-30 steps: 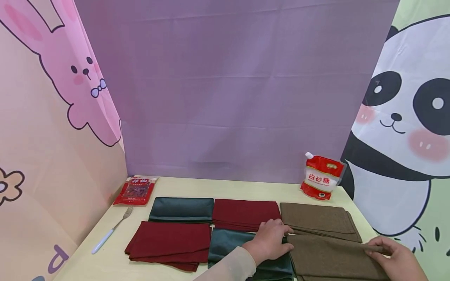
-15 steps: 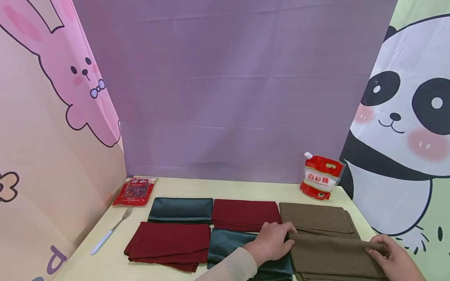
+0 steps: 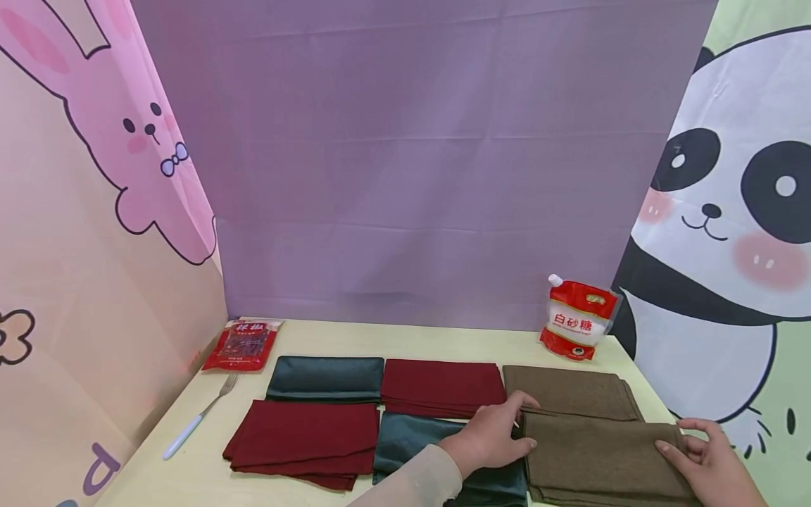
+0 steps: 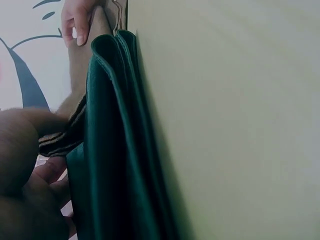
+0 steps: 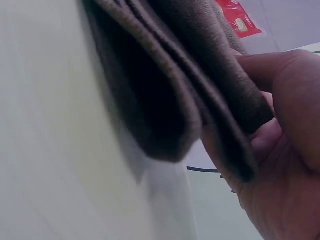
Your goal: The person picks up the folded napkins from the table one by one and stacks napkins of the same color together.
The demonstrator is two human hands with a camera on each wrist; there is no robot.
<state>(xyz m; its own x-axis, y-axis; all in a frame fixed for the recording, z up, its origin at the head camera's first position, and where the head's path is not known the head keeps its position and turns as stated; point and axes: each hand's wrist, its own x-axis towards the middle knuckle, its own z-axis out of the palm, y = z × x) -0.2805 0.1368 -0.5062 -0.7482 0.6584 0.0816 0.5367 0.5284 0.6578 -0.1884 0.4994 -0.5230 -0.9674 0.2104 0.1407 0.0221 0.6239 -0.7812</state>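
Note:
A folded brown cloth (image 3: 602, 458) lies in layers at the front right, its far edge overlapping another brown folded cloth (image 3: 570, 391). My left hand (image 3: 491, 433) holds its left edge between thumb and fingers, above a dark green satin cloth (image 3: 412, 433). In the left wrist view, the brown layers sit between that thumb and the fingers below. At the right edge, my right hand (image 3: 709, 454) grips the far corner, thumb on top and index finger stretched along the back. The right wrist view shows the loose folds (image 5: 170, 90) of this cloth against the palm.
Dark red folded cloths (image 3: 310, 433) lie at the front left and at the back middle, beside a green one (image 3: 326, 379). A fork (image 3: 199, 417) and a red food packet (image 3: 243, 345) are on the left. A red sugar pouch (image 3: 578, 320) stands at the back right.
The brown cloth's raised far edge has come down flatter. My right fingers have loosened from a tight pinch and spread around its corner. My left hand has shifted slightly right.

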